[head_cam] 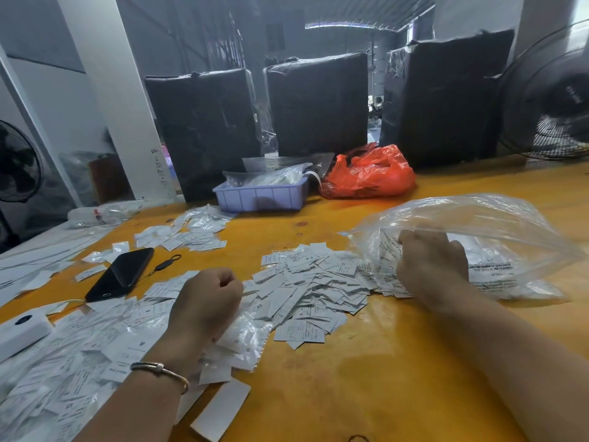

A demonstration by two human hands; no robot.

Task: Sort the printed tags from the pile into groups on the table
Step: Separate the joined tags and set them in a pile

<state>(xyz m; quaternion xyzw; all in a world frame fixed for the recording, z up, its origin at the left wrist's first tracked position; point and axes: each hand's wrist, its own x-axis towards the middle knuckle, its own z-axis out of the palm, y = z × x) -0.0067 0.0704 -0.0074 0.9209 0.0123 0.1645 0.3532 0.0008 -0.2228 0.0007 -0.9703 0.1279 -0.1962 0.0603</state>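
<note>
A loose pile of small white printed tags (306,288) lies in the middle of the orange table (366,371). More tags (79,355) spread over the near left, and a smaller group (188,234) sits further back. My left hand (207,301) is curled into a fist above the left edge of the pile; whether it pinches a tag cannot be seen. My right hand (430,266) reaches into the mouth of a large clear plastic bag (478,237) at the right, fingers down among the tags there; the fingertips are hidden.
A black phone (122,274) with a key ring lies at left, a white device (22,333) at the far left. A lilac tray (261,194) with bags and a red plastic bag (369,173) stand at the back, before black wrapped boxes (318,103). Fans flank both sides.
</note>
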